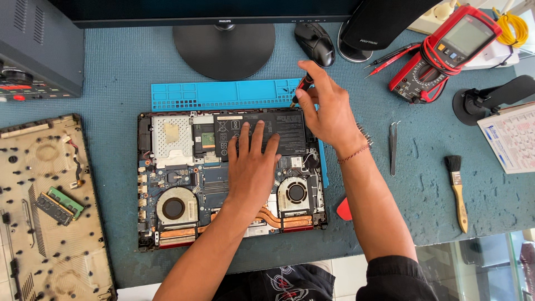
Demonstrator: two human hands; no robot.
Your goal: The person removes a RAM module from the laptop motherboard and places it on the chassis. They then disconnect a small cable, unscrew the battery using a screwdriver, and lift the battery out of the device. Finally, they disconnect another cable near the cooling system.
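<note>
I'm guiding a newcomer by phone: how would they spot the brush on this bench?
Start at the opened laptop in the middle of the blue-grey mat, then look far to its right, past the tweezers. The brush lies there alone: black bristles, pale wooden handle, unlike the thin metal tweezers.

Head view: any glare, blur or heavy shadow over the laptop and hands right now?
Head view: even daylight, sharp focus on the open laptop; left hand and right hand crisp, soft shadows only; mild glare on the glass at the lower right; edges slightly bowed.
</note>
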